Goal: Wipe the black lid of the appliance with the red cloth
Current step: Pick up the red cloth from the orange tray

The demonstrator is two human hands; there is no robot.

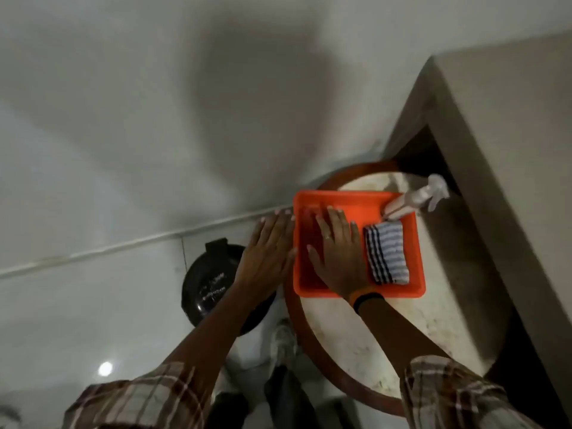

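The appliance's round black lid (210, 283) sits low on the floor at the left, with a handle at its far side and white print on top; my left forearm hides part of it. An orange tray (356, 198) rests on a round table. My right hand (337, 255) lies flat inside the tray's left half, fingers apart. Beneath it is a darker red patch (305, 267), and I cannot tell whether that is the red cloth. My left hand (266, 252) hovers with spread fingers just left of the tray, above the lid, holding nothing.
A folded blue-and-white striped cloth (387, 255) lies in the tray's right half, and a clear spray bottle (414, 199) leans on its far corner. The table (387, 329) has a pale top and brown rim. A beige ledge (510, 181) rises at right. White wall behind.
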